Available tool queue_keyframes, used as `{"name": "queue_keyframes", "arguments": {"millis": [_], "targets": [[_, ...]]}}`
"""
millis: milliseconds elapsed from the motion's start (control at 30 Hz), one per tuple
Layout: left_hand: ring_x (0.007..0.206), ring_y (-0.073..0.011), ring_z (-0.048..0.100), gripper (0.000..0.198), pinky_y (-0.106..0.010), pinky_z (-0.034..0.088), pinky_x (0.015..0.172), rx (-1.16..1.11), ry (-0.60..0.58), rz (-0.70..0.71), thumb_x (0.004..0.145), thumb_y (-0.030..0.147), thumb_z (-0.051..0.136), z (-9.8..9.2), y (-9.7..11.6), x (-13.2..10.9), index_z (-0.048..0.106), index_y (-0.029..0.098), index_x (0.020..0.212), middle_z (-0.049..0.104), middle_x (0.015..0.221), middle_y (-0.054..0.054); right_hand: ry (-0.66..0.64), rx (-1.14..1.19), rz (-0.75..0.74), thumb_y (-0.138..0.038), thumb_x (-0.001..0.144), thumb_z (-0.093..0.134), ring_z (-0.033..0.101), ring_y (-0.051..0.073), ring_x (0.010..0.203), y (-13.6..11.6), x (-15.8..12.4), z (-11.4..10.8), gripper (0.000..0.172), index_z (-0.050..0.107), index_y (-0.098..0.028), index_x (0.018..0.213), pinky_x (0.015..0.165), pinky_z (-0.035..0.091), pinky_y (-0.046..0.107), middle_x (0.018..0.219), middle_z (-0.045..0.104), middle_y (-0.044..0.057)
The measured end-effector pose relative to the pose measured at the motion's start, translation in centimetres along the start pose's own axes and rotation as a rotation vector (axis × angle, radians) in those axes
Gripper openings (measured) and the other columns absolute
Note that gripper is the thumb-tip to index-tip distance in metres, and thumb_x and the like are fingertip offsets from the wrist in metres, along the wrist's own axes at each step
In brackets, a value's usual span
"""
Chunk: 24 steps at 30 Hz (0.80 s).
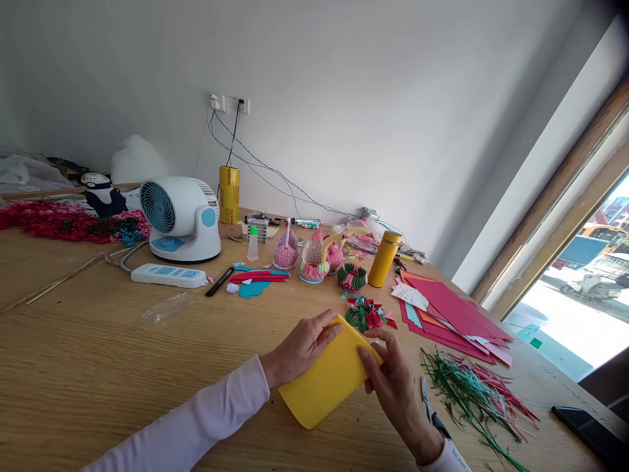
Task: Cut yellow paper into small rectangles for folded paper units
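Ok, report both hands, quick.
Left hand: closed on the yellow paper, fingertips at its far edge.
Right hand: closed on the same paper, near its right corner.

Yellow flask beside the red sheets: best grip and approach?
I'd take the yellow flask mid-body, from the near side. It stands upright, a plain cylinder, so a wrap grip should suit; staying below the lid avoids pulling on that. The green-and-red bowl sits to its left, red sheets lie to its right, so the front looks freest.
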<state>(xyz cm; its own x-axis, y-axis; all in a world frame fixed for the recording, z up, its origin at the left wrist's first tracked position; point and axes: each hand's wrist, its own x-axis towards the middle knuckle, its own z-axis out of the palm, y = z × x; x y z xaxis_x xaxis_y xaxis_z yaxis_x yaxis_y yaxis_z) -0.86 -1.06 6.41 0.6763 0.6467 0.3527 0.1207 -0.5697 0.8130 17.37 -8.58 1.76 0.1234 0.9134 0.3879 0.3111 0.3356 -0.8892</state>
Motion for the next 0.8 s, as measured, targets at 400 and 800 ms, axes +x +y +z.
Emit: {"name": "queue_keyframes", "arguments": {"millis": [400,800], "targets": [[0.058,-0.0119,0.043,0.026,-0.022,0.029,0.053,-0.002,-0.071,-0.011,0.095,0.042,0.032,1.0,0.2,-0.9,0.04,0.022,0.079,0.048,0.068,0.003,0.039,-0.078,-0.054,-0.036,0.09,0.051,0.039,0.01,0.048,0.6,-0.4,0.1,0.013,0.047,-0.024,0.088,0.04,0.032,0.021,0.067,0.047,-0.003],[0.055,-0.0112,0.041,0.033,-0.022,0.029,0.052,-0.08,-0.006,-0.051,0.094,0.047,0.032,1.3,-0.1,-1.2,0.042,0.02,0.077,0.047,0.064,0.002,-0.043,0.221,0.14,-0.049,0.085,0.056,0.051,0.014,0.056,-1.7,-0.3,0.2,0.028,0.046,-0.027,0.098,0.047,0.038,0.021,0.072,0.057,-0.001]]}}
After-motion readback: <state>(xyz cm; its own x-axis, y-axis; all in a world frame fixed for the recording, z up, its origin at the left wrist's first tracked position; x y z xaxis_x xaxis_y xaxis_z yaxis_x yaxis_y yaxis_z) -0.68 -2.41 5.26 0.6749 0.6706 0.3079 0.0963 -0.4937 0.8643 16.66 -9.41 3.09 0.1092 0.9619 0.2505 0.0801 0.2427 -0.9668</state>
